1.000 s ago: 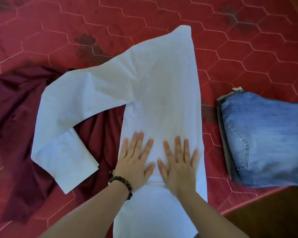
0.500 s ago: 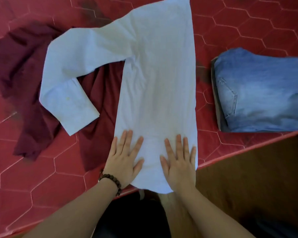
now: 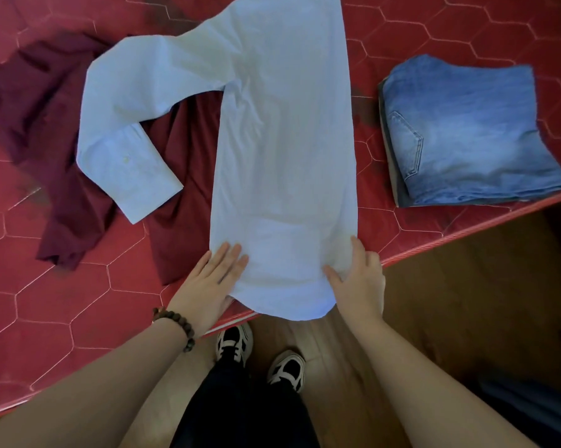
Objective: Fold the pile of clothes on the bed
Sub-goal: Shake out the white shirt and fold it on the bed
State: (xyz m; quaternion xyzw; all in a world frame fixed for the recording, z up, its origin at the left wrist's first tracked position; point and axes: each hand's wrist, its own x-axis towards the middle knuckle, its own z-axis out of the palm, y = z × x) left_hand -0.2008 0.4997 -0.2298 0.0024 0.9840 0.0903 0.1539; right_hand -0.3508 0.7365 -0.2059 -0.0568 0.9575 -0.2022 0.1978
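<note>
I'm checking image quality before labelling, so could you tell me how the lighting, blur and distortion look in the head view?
Head view: soft, even light, no glare; the light blue shirt looks slightly washed out. Wide-angle bending curves the red mattress edge. The maroon garment looks soft and smeared at far left; the folded jeans show clear pocket stitching. The floor beside the bed lies in shadow.

pale blue shirt (image 3: 285, 140), maroon garment (image 3: 62, 124), red hexagon-quilted bed (image 3: 62, 302).
</note>
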